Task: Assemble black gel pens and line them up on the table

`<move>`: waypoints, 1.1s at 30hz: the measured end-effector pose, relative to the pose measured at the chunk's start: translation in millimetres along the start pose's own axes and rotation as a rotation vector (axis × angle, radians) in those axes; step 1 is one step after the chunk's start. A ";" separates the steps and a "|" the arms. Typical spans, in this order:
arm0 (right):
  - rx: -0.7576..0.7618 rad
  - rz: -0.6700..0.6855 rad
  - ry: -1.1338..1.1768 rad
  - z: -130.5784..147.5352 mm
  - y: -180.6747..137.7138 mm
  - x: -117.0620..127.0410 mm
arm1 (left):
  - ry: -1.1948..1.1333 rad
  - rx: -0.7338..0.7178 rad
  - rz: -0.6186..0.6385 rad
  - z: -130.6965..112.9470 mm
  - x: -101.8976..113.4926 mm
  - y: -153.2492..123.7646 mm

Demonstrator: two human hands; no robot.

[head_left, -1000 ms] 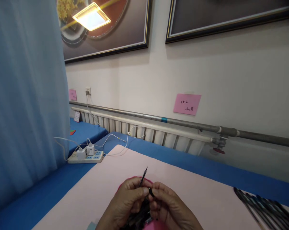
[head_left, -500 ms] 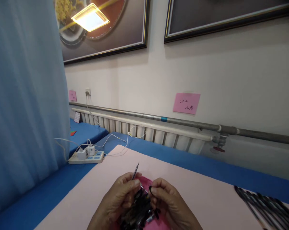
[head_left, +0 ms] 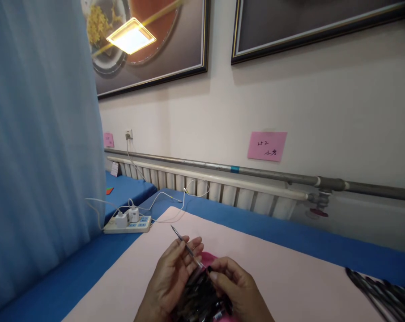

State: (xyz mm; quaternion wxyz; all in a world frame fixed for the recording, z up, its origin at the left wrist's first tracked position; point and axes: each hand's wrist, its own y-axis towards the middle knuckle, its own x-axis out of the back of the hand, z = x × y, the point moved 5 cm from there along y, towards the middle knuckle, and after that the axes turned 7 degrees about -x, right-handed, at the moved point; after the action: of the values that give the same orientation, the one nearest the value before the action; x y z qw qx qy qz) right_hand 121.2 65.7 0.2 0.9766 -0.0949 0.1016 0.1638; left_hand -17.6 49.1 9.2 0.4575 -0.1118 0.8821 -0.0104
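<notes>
A slim clear-barrelled pen (head_left: 188, 248) slants up to the left, its pointed tip clear of my fingers. My left hand (head_left: 170, 273) supports it between thumb and forefinger, the other fingers loosely spread. At the pen's lower end my right hand (head_left: 234, 284) pinches a small black end piece (head_left: 209, 269). Below both hands is a heap of small black and clear parts (head_left: 200, 293), too blurred to name singly. It rests in something bright pink (head_left: 207, 256), mostly hidden by my hands and the heap.
Pink sheeting (head_left: 272, 264) covers the blue table (head_left: 54, 277). Several dark pens (head_left: 383, 290) lie at the right. A power strip (head_left: 128, 228) with white chargers and cables sits at the left, near a blue curtain (head_left: 44, 134). A radiator (head_left: 219, 192) lines the wall.
The pen has swung from nearly upright to a leftward slant, its lower end now at my right fingers. My left fingers have loosened and spread. The view has shifted slightly.
</notes>
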 end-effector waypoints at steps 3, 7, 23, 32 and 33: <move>0.028 -0.003 0.002 2.9 -1.5 -3.9 | -0.009 0.005 0.041 1.2 -3.5 -2.6; 0.064 -0.029 0.025 2.8 -3.3 -4.8 | -0.034 -0.015 0.075 1.5 -7.4 -3.6; 0.084 -0.071 0.028 -8.7 5.7 4.1 | -0.039 -0.032 0.080 5.0 -9.9 -4.5; 0.111 -0.142 0.013 3.4 -7.0 -1.8 | -0.019 -0.048 0.062 7.5 -8.6 -3.5; 0.114 -0.145 0.009 4.6 -8.1 -2.1 | -0.017 -0.044 0.062 8.4 -8.8 -3.6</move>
State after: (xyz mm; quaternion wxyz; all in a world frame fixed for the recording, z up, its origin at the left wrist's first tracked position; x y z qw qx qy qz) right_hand 122.8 58.6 6.4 0.9893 -0.0468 0.1080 0.0864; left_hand -5.2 48.1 11.8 0.4627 -0.0947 0.8811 0.0242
